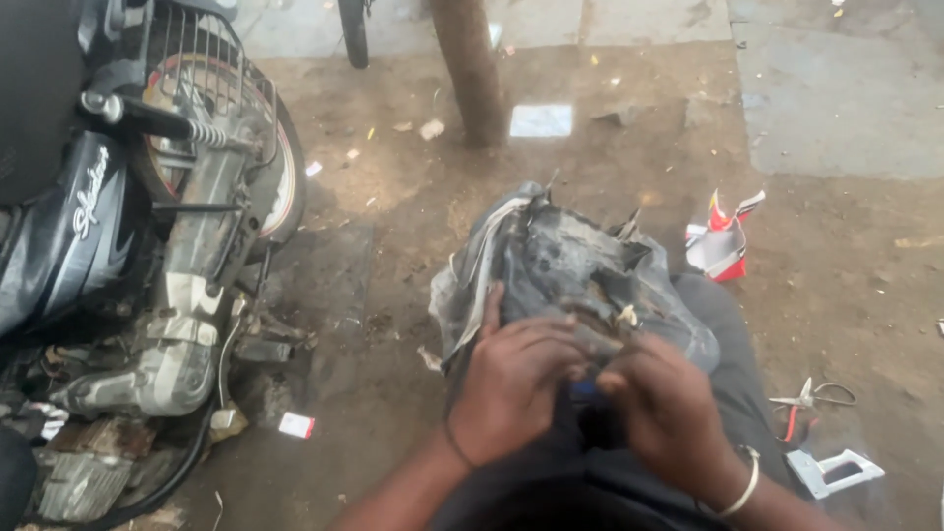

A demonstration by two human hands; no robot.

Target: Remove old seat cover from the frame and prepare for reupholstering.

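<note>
Head view: grey worn seat cover (570, 270) lies bunched on the person's lap, long axis running from near-right up to far-left, far end pointing toward the wooden post (472, 69). Left hand (511, 388) fingers curled, gripping the cover's near edge. Right hand (664, 408) closed, pinching the same edge just beside it. Motorcycle (147, 216) at left. Pliers (811, 398) and red-white carton (726, 246) on ground at right.

Probably a roadside repair spot: motorcycle (147, 216), scissors (811, 401), dirt ground (551, 167).
</note>
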